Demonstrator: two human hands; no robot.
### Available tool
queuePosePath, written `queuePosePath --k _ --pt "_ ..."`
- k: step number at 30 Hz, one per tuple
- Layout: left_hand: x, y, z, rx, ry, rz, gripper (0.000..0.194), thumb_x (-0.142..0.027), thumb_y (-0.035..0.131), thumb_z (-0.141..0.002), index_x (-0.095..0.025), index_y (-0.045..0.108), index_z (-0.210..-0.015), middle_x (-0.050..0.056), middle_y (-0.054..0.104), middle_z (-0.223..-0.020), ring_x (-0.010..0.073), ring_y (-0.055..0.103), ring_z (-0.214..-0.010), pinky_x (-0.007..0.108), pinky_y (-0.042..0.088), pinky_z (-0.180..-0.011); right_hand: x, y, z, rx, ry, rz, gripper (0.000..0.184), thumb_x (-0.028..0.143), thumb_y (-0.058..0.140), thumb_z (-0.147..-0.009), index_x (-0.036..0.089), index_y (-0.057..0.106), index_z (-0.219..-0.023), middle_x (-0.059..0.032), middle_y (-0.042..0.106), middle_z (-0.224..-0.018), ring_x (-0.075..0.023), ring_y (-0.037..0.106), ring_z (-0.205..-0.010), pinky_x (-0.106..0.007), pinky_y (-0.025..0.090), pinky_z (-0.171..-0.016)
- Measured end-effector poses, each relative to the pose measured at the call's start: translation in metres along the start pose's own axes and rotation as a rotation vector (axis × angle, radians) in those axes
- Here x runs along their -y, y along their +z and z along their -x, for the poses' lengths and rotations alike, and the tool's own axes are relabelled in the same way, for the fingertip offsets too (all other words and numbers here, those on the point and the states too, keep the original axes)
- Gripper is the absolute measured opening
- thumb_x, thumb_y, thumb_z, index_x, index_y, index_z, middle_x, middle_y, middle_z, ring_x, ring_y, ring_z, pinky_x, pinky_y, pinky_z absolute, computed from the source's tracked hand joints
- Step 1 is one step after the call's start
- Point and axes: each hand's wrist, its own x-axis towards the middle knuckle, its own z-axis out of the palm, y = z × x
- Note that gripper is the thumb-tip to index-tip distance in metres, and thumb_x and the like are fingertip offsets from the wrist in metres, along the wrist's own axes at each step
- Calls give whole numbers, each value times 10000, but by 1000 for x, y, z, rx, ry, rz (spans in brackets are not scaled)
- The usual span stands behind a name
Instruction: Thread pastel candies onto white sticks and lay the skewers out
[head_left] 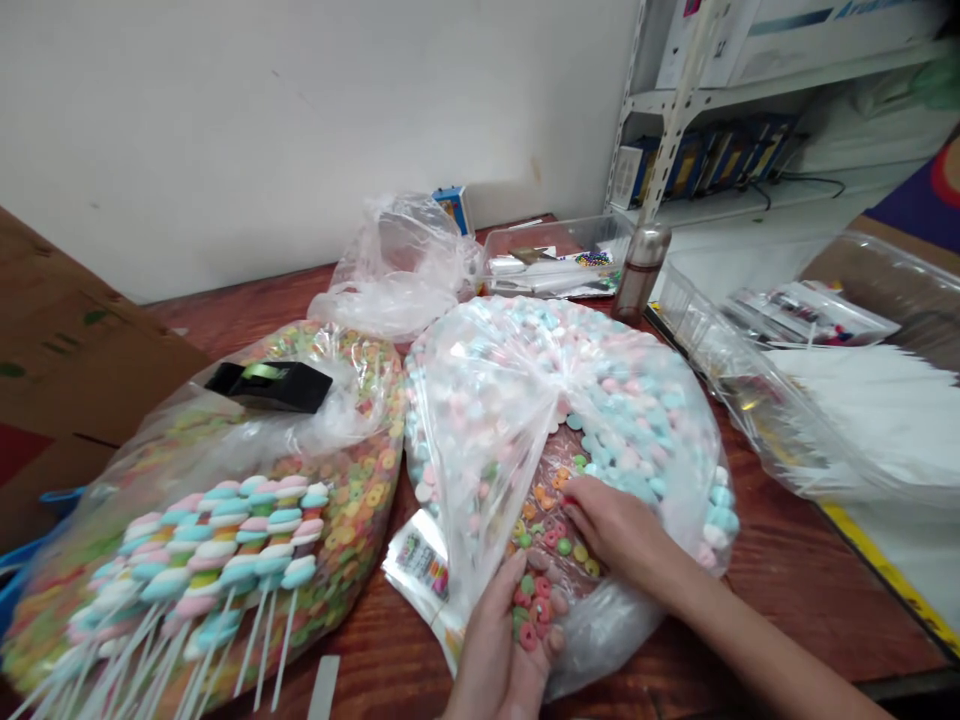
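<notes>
My left hand (pixel 499 635) is cupped palm up, with several small red and green ring-shaped candies (pixel 534 608) in it. Over the middle of a large clear bag of pink, blue and white marshmallows (pixel 637 385), my right hand (pixel 619 530) has its fingertips pinched together; what they hold, if anything, is hidden. Loose candy rings (pixel 546 497) in orange, pink, green and yellow lie beside these fingertips. Left of the bag, a stack of marshmallow skewers (pixel 225 535) on white sticks rests on another bag, this one full of candy rings (pixel 367 465).
A black tape dispenser (pixel 270 386) sits on the left bag. Printed clear packets (pixel 420 565) lie between the bags. Behind stand a crumpled plastic bag (pixel 397 265), a clear tray (pixel 559 280) and a metal flask (pixel 641 272). At right, a clear bin (pixel 750 400) holds white sticks.
</notes>
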Motion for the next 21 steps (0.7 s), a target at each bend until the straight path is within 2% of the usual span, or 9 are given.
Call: queuePosePath --k 2,6,7,9,12,17,21 --pt "0 0 1 -7 4 16 193 -301 687 -809 -127 630 -870 18 627 -774 88 582 -538 153 447 -391 -3 -8 4 5 22 -80 153 311 406 -923 227 475 -815 21 538 -710 -143 498 -619 -254 346 -584" --pt "-1 0 2 4 -2 27 204 -302 695 -800 -120 634 -866 20 633 -757 92 587 -533 159 460 -393 -3 -18 13 57 51 -208 282 413 235 -988 230 445 -1029 71 522 -635 -104 409 -425 -223 304 -430" --pt "-1 0 3 -1 -2 27 205 -301 700 -796 -119 636 -863 19 634 -750 92 588 -529 159 459 -392 -1 -16 14 70 41 -197 273 411 260 -984 229 461 -1013 70 515 -628 -106 422 -442 -222 311 -442" --pt "-1 0 4 -22 3 25 204 -296 711 -784 -122 639 -864 15 637 -742 94 594 -524 160 456 -389 3 -10 14 81 12 -129 211 372 373 -948 227 498 -857 50 514 -637 -122 478 -548 -228 334 -521" --pt "-1 0 4 -36 10 27 199 -294 717 -777 -126 643 -856 11 642 -735 96 601 -520 158 450 -382 12 3 13 59 -5 -5 200 272 451 -886 218 473 -695 15 533 -675 -151 480 -652 -264 285 -599" --pt "0 1 3 -8 16 25 205 -309 706 -788 -122 647 -851 14 641 -738 92 595 -518 154 451 -375 16 17 12 61 24 91 123 176 447 -846 243 542 -806 36 477 -557 -138 389 -526 -286 161 -552" --pt "1 1 2 -18 32 12 205 -311 686 -806 -114 647 -847 20 642 -742 90 589 -514 156 448 -370 9 10 8 65 26 43 74 235 463 -871 236 529 -837 32 504 -600 -140 428 -562 -268 201 -559"
